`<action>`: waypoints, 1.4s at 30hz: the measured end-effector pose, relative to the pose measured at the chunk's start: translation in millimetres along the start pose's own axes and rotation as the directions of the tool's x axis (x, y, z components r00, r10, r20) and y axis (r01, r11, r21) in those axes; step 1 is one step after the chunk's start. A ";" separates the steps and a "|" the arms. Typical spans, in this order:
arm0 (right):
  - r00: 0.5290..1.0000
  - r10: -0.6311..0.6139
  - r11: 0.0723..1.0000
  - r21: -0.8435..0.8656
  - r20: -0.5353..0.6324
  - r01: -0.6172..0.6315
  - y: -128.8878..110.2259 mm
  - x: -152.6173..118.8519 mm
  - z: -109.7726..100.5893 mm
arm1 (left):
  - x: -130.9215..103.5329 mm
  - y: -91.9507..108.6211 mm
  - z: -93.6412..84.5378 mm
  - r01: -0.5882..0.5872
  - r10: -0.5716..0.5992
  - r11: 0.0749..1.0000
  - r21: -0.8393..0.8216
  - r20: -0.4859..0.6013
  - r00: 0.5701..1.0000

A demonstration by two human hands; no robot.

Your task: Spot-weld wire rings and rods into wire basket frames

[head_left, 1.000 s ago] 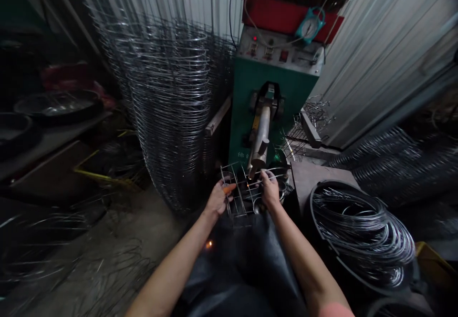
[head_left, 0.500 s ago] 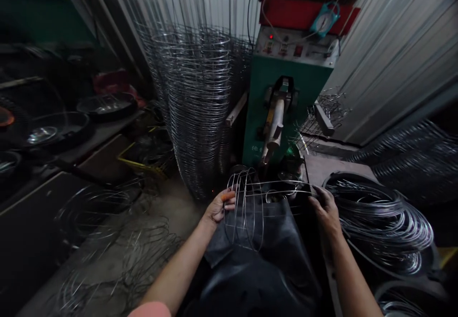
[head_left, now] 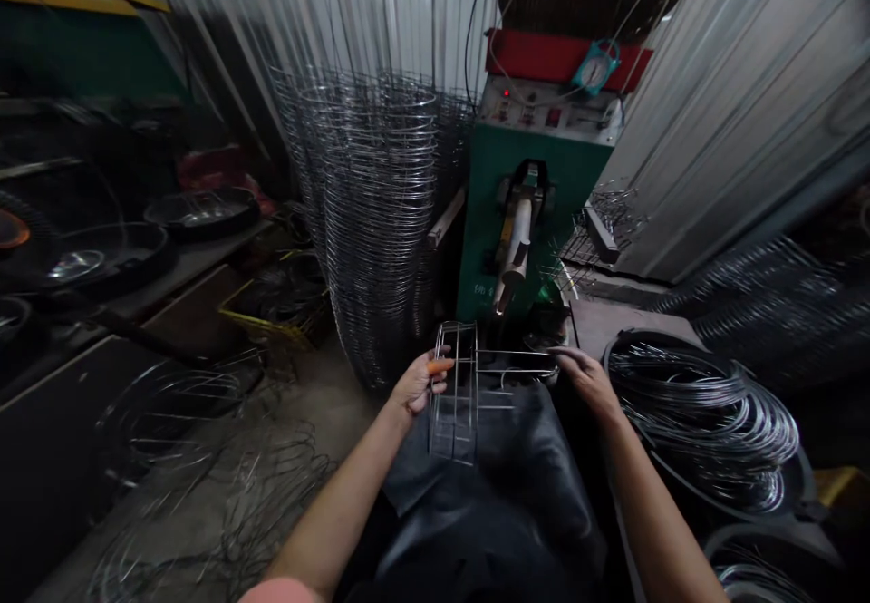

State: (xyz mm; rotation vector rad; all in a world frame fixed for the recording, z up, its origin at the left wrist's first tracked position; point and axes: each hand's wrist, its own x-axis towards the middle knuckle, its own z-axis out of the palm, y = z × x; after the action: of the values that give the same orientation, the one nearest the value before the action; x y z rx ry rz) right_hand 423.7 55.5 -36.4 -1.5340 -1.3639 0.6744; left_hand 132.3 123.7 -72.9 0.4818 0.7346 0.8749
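A round wire frame (head_left: 454, 444), made of two thin metal rings joined by short crossbars, stands on edge above my dark apron (head_left: 503, 512). My left hand (head_left: 413, 387) is closed on its left side; an orange piece (head_left: 440, 365) shows at the fingers, perhaps a finger cover. Two long straight wires (head_left: 513, 371) run rightward from the frame. At their right end the fingers of my right hand (head_left: 588, 381) pinch the wires. Whether these wires are joined to the frame cannot be made out. Just beyond stands a green machine (head_left: 486, 181) with a metal arm (head_left: 517, 240).
Tall stacks of wire rings (head_left: 381, 195) rise left of the machine. Wire coils (head_left: 707, 403) fill a round tub at right. Loose wire pieces (head_left: 265, 485) lie on the floor at left, near a yellow-edged crate (head_left: 272, 304). A gauge (head_left: 595, 68) hangs on the machine.
My right hand has moved left, closer to the frame, with the wires' end. The frame has turned more edge-on in my left hand. The view has tilted up slightly.
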 end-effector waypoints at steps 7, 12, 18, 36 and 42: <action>0.988 0.155 0.983 0.099 -0.013 -0.153 21.1 62.0 37.0 | 52.0 3.0 32.4 -0.125 0.143 0.972 0.197 -0.078 0.987; 0.986 0.164 0.976 0.149 -0.020 -0.159 37.6 85.4 31.5 | 77.3 -1.1 38.4 -0.135 0.154 0.974 0.183 -0.093 0.984; 0.989 0.145 0.980 0.142 -0.020 -0.140 37.0 102.4 30.7 | 85.4 1.8 44.3 -0.164 0.182 0.972 0.168 -0.103 0.978; 0.975 0.097 0.994 -0.070 0.200 -0.084 34.0 81.7 2.1 | 68.3 13.0 23.5 -0.098 0.100 0.980 0.172 -0.003 0.995; 0.967 0.022 0.999 0.024 0.253 -0.029 24.3 15.5 -45.8 | 12.2 21.7 -39.6 -0.139 0.148 0.988 -0.063 0.183 0.972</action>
State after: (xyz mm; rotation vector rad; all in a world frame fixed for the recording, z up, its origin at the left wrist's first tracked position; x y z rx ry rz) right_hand 477.7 58.9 -36.9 -1.4828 -1.5175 0.9263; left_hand 96.8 149.2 -89.6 0.5703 0.5090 0.9661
